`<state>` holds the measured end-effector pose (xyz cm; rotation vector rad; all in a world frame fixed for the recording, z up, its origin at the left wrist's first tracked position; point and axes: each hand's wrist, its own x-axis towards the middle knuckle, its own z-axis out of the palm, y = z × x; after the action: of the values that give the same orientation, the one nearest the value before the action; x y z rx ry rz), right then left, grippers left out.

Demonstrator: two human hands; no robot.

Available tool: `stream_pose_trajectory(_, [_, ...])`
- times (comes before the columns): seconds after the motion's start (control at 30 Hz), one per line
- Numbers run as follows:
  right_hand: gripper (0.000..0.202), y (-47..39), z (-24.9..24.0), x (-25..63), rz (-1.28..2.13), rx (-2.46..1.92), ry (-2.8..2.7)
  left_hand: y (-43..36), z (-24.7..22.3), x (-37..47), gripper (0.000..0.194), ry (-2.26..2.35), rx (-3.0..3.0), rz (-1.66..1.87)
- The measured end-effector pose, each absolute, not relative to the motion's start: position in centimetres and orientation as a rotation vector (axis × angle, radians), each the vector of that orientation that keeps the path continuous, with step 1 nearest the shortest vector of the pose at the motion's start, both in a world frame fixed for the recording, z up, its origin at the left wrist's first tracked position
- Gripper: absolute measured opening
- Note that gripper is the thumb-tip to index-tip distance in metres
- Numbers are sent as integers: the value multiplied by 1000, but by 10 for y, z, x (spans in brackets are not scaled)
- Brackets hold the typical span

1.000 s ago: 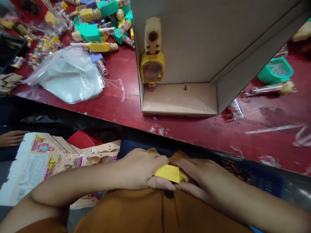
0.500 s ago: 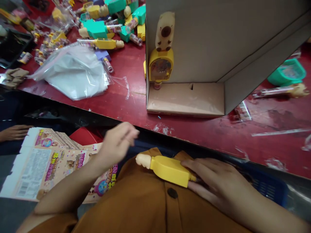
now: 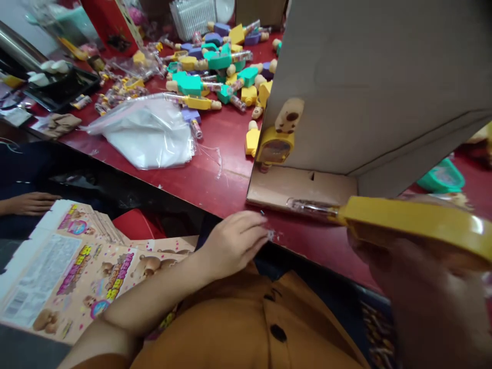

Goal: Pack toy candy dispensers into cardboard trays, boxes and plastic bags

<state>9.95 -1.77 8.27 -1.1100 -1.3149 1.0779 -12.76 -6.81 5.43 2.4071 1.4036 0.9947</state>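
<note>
My right hand (image 3: pixel 415 277), blurred, grips a yellow plastic toy (image 3: pixel 415 218) from below, close to the camera. The toy's clear tube (image 3: pixel 313 206) points left, across the front of an open cardboard box (image 3: pixel 303 189); its other end runs out of the picture. Inside the box at the left stands another yellow toy (image 3: pixel 275 148) with a bear head, upright against the back wall. My left hand (image 3: pixel 238 238) is held at the table's front edge, fingers loosely bent and slightly apart, with nothing in it.
Clear plastic bags (image 3: pixel 149 138) lie left of the box on the red table (image 3: pixel 211 189). Behind them are several yellow, green and purple toys (image 3: pixel 190 84). Printed flat cartons (image 3: pixel 88 271) are stacked at lower left, near another person's hand (image 3: pixel 33 203). A green toy (image 3: pixel 442 177) lies right.
My right hand has lifted the yellow toy from my lap up and to the right, turning its tube leftward. My left hand has moved right, and the view has shifted.
</note>
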Motion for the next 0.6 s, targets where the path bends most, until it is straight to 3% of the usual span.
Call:
stream_pose_trajectory(0.17, [11, 25, 83, 70, 876, -934, -1513, -32, 25, -104, 29, 1414, 2688, 957])
stream_pose_trajectory(0.37, [46, 60, 91, 48, 300, -885, -2330, -33, 4, -100, 33, 1429, 2658, 924])
stream_pose_trajectory(0.6, [57, 78, 95, 33, 438, -1004, -2571, -34, -1, -100, 35, 1399, 2627, 870])
